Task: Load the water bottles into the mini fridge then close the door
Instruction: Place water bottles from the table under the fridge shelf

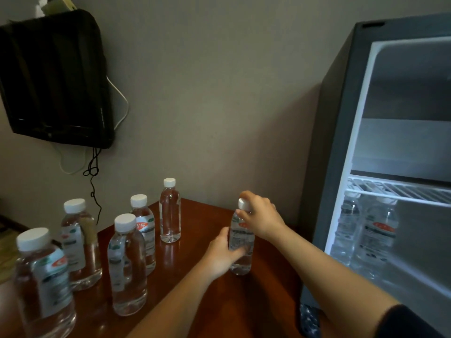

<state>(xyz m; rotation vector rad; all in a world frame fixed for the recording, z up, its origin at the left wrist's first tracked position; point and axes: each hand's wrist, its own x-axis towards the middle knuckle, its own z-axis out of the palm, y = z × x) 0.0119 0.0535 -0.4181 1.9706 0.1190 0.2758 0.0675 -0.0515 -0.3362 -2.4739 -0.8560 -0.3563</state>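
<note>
One bottle (241,236) is held upright at the right end of the desk (195,228), near the open fridge (341,118); its lower body is gripped by the left hand (223,252), and its white cap is pinched from above by the fingers of the right hand (262,217). Five other bottles (170,211), all capped and upright, are spread over the desk to the left, apart from the held one. Stored bottles (380,232) are seen blurred inside the fridge, under its wire shelf (395,189).

Mini fridge (338,142) cut off right; inside bottles (379,231) blurred.
</note>
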